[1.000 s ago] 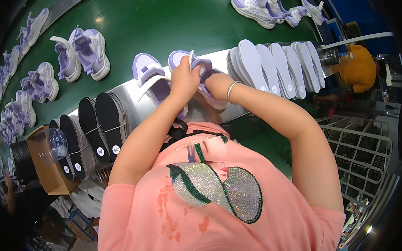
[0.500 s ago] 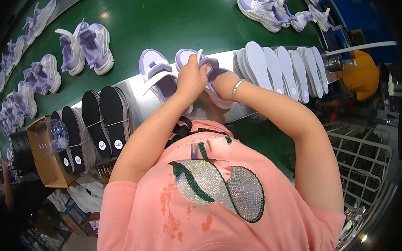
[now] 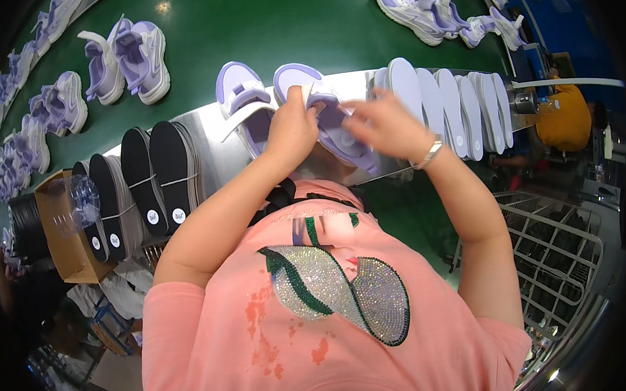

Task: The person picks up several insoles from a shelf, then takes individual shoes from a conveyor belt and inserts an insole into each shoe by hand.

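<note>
A purple-and-white sneaker (image 3: 341, 137) sits at the metal edge in front of me, its opening turned toward me. My left hand (image 3: 293, 129) is closed on its tongue and white strap, the fingertips partly hidden. Just right of the sneaker's opening, my right hand (image 3: 394, 125) is lifted with its fingers apart and slightly blurred; nothing shows in it. A matching sneaker (image 3: 246, 93) stands to the left of my left hand, its white strap hanging loose across it.
White insoles (image 3: 406, 87) lie in a row to the right on the metal strip. Banded black insoles (image 3: 175, 160) stand at left, beside a cardboard box (image 3: 63, 232). More sneakers (image 3: 141, 62) stand on the green table (image 3: 265, 23). A wire rack (image 3: 550, 257) is at right.
My right hand has come out of the sneaker's opening and moved up to the right. My left hand keeps its hold on the tongue and strap. The view has shifted slightly.
</note>
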`<state>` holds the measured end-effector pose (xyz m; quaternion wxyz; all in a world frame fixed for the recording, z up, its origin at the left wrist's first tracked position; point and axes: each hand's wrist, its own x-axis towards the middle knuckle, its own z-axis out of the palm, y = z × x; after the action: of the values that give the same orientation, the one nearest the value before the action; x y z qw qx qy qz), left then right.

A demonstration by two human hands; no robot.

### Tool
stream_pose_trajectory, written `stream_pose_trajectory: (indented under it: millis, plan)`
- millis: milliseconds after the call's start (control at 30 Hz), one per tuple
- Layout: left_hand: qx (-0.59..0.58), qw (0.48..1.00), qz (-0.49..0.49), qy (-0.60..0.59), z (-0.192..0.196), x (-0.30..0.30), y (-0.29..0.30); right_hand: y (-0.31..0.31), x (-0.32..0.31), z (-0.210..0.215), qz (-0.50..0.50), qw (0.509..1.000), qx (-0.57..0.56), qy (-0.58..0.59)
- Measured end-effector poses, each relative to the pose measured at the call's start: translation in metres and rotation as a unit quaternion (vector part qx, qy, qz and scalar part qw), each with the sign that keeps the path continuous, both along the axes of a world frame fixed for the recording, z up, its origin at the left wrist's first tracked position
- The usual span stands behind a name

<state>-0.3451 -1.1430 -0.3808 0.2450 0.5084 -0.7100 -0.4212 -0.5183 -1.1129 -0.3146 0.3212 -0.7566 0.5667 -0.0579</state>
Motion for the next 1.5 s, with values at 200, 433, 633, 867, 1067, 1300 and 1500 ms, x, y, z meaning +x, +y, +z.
stream_pose_trajectory:
  millis: [200,433,633,867,1067,1300,1500]
  plan:
    - [0.003,1.0,0.017,0.023,0.002,0.001,0.003,0.017,0.0,0.019,0.02,0.999,-0.032,0.006]
    - [0.08,0.996,0.025,0.015,-0.002,-0.014,-0.003,0.026,0.017,-0.051,0.129,0.938,0.169,0.273]
    - [0.084,0.995,0.044,-0.011,-0.007,-0.022,-0.007,0.024,0.003,-0.049,0.067,0.971,0.182,0.143]
    - [0.06,0.997,0.038,0.006,-0.014,-0.023,-0.008,0.011,0.024,-0.048,-0.039,0.993,0.077,0.073]
    - [0.106,0.993,0.03,0.037,-0.02,-0.027,-0.01,-0.001,0.028,-0.075,-0.032,0.982,0.106,0.15]
    - [0.105,0.993,0.016,0.049,-0.022,-0.027,-0.009,0.002,0.033,-0.084,-0.081,0.975,0.092,0.187]
    - [0.061,0.997,0.008,0.048,-0.022,-0.031,-0.009,0.004,0.027,-0.073,-0.069,0.975,0.097,0.186]
